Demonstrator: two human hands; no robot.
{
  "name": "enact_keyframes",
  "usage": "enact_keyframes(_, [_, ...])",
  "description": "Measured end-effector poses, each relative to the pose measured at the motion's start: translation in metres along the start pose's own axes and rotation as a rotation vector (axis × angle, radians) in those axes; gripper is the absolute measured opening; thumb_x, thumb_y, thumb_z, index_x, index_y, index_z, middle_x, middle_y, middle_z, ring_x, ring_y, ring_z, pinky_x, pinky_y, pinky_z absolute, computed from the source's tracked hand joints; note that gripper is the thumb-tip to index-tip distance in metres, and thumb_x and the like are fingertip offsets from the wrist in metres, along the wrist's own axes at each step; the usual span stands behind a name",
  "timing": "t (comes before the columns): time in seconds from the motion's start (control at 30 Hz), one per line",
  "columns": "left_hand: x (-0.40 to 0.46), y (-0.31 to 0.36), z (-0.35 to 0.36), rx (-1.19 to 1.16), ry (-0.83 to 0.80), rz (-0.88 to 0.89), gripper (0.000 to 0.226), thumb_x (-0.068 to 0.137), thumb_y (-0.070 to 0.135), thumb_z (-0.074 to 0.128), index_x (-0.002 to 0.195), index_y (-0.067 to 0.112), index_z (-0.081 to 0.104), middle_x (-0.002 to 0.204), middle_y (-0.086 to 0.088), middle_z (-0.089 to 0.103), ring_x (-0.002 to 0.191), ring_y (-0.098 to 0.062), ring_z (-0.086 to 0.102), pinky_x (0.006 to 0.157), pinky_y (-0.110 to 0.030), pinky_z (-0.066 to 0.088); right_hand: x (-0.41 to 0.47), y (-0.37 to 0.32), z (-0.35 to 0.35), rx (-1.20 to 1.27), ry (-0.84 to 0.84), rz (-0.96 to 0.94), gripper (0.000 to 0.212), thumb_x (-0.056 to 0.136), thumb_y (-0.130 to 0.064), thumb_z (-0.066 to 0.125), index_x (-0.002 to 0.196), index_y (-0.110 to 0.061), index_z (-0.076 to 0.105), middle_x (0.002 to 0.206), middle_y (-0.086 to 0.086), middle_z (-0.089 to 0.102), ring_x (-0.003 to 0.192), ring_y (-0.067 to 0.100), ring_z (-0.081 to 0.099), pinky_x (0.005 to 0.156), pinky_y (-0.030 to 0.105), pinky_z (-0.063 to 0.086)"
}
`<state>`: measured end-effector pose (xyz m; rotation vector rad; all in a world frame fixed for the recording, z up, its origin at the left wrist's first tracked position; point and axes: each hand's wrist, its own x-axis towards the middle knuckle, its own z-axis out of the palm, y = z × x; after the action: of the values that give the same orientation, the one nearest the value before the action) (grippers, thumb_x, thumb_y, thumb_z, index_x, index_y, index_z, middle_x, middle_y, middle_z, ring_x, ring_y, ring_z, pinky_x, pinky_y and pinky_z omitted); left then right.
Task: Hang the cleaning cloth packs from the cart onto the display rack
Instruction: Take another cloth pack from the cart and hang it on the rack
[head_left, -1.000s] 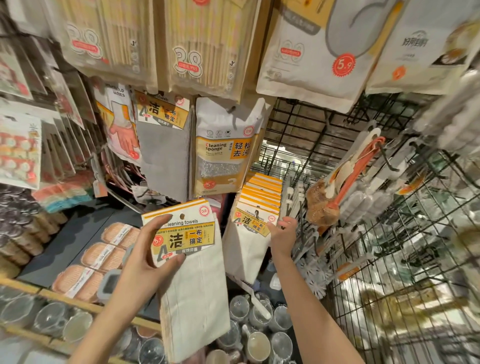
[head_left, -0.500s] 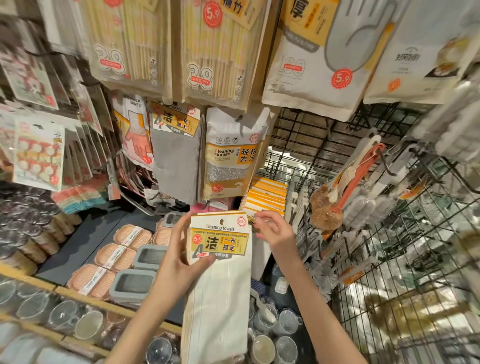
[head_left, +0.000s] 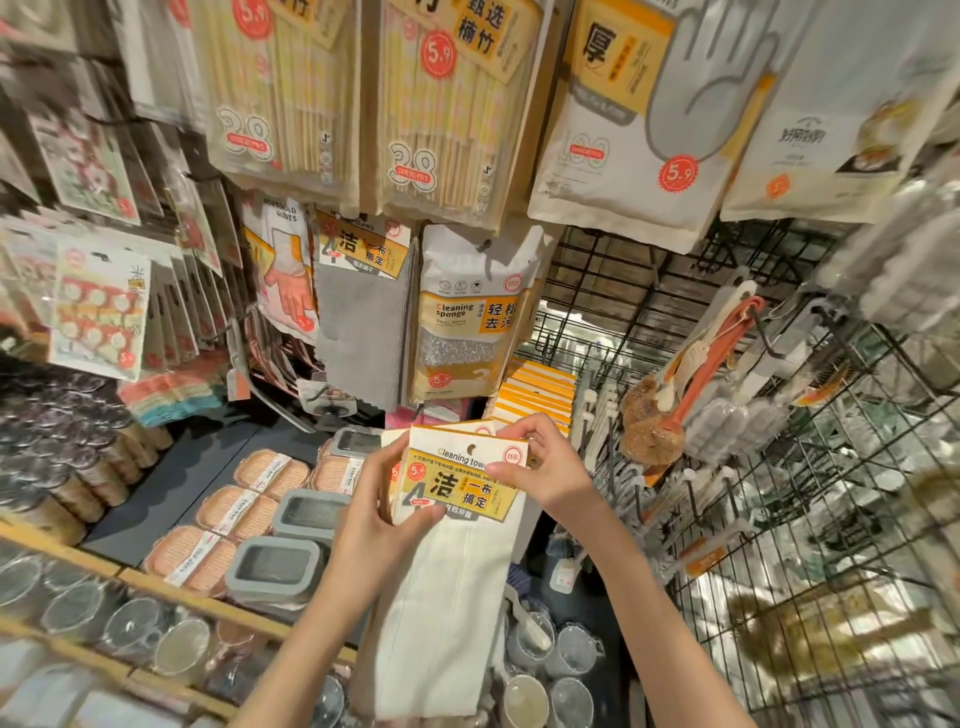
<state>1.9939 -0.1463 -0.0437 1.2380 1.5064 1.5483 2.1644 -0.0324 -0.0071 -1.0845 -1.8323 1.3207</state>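
A white cleaning cloth pack (head_left: 457, 597) with a yellow and white header card hangs down between my hands. My left hand (head_left: 371, 525) grips the card's left side, thumb across its lower edge. My right hand (head_left: 545, 465) pinches the card's top right corner. Just behind the card, a row of several identical yellow-topped packs (head_left: 540, 392) hangs on a rack hook. The hook's tip is hidden behind the card. A grey cloth pack (head_left: 363, 312) hangs higher up on the rack.
A cleaning sponge bag (head_left: 467, 317) hangs right above the row. Brushes (head_left: 675, 384) hang on the black wire grid (head_left: 831, 519) to the right. Below lie soap boxes (head_left: 270, 473), grey containers (head_left: 275, 569) and glass cups (head_left: 524, 691). Chopstick and glove packs hang overhead.
My left hand carried the pack right and up, in front of the hanging row. My right hand left the hanging row and took hold of the card's top right corner.
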Motion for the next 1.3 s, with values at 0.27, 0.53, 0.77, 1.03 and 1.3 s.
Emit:
enact_keyframes(0.27, [0.004, 0.003, 0.002, -0.004, 0.026, -0.011, 0.068, 0.071, -0.003, 0.079, 0.126, 0.022, 0.048, 0.110, 0.024, 0.061, 0.101, -0.004, 0.063, 0.083, -0.016, 0.050, 0.002, 0.000, -0.001, 0.034, 0.031, 0.028, 0.035, 0.075, -0.002, 0.075, 0.086, -0.018, 0.046, 0.088, -0.002, 0.061, 0.073, -0.003, 0.063, 0.056, 0.011, 0.046])
enact_keyframes(0.53, [0.000, 0.006, -0.001, -0.089, 0.013, -0.028, 0.053, 0.079, 0.014, 0.071, 0.124, 0.027, 0.047, 0.113, 0.020, 0.061, 0.099, 0.002, 0.062, 0.078, -0.009, 0.046, -0.001, 0.010, -0.004, 0.107, 0.029, 0.055, 0.032, 0.079, 0.007, 0.068, 0.089, -0.016, 0.049, 0.092, 0.001, 0.065, 0.076, 0.004, 0.069, 0.063, 0.022, 0.055])
enact_keyframes(0.77, [0.007, 0.000, -0.015, 0.024, 0.073, -0.002, 0.039, 0.095, 0.004, 0.053, 0.128, 0.023, 0.045, 0.125, 0.003, 0.055, 0.105, 0.007, 0.054, 0.079, -0.004, 0.040, -0.007, 0.035, -0.021, 0.126, 0.180, 0.134, 0.024, 0.084, 0.007, 0.060, 0.096, -0.014, 0.062, 0.104, 0.004, 0.063, 0.088, 0.015, 0.065, 0.073, 0.028, 0.055])
enact_keyframes(1.03, [0.008, -0.010, -0.031, 0.108, 0.113, 0.015, 0.042, 0.095, 0.006, 0.052, 0.127, 0.033, 0.044, 0.119, 0.038, 0.050, 0.112, 0.016, 0.047, 0.080, 0.000, 0.038, 0.004, 0.065, -0.026, -0.006, 0.315, 0.192, 0.028, 0.081, 0.007, 0.060, 0.090, -0.019, 0.064, 0.095, 0.003, 0.064, 0.080, 0.017, 0.062, 0.077, 0.038, 0.052])
enact_keyframes(1.3, [0.007, -0.010, -0.043, 0.145, 0.146, -0.014, 0.044, 0.093, 0.007, 0.055, 0.129, 0.031, 0.046, 0.113, 0.051, 0.044, 0.112, 0.025, 0.039, 0.085, -0.014, 0.040, 0.033, 0.083, -0.024, -0.177, 0.380, 0.164, 0.022, 0.083, 0.002, 0.062, 0.103, -0.007, 0.065, 0.103, 0.002, 0.062, 0.090, 0.016, 0.055, 0.076, 0.024, 0.044])
